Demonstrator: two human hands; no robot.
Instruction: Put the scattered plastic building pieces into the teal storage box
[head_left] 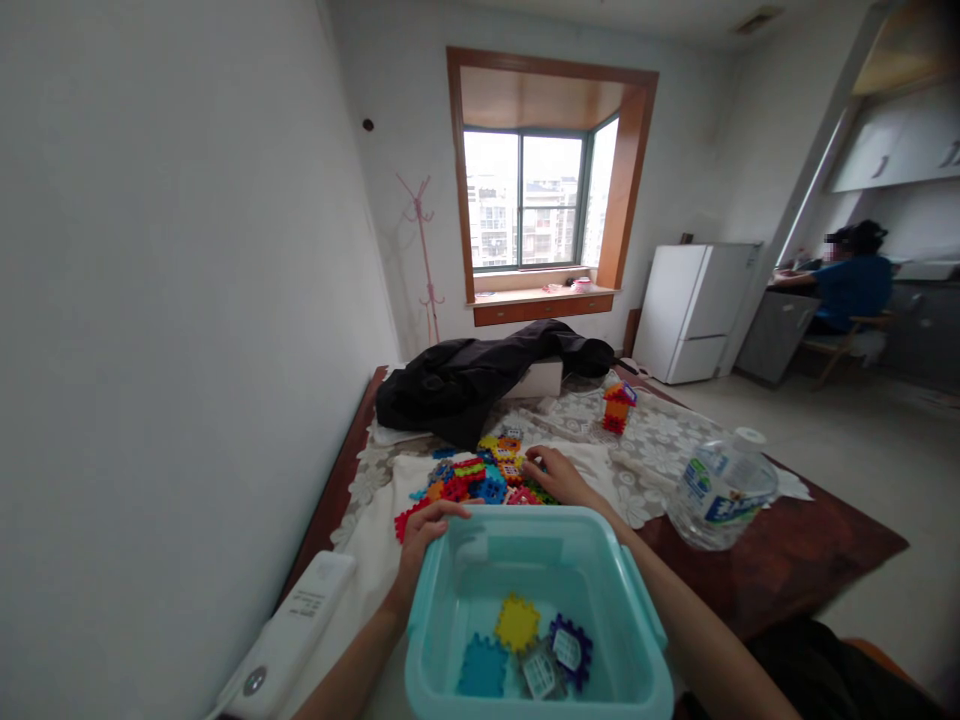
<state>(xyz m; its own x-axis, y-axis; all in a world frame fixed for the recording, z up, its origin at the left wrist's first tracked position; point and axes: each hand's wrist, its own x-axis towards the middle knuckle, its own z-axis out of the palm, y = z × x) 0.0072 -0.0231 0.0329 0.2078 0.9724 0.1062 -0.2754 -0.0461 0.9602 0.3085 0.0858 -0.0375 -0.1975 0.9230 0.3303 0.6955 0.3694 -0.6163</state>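
Observation:
A turquoise plastic bin (611, 590) stands close in front of me with several colourful interlocking plastic tiles in its bottom: a yellow one (517, 622), a blue one, a purple one. My left hand (425, 540) grips the bin's far left rim. Beyond the bin lies a pile of bright tiles (480, 475) on a white cloth. My right hand (556, 474) rests on the right side of that pile, fingers curled among the tiles; whether it holds one I cannot tell.
A small assembled tile house (618, 408) stands farther back on the lace tablecloth. A large water bottle (721, 488) lies to the right. A black jacket (480, 378) covers the far end. A white remote (291, 635) lies left. A person sits at a counter far right.

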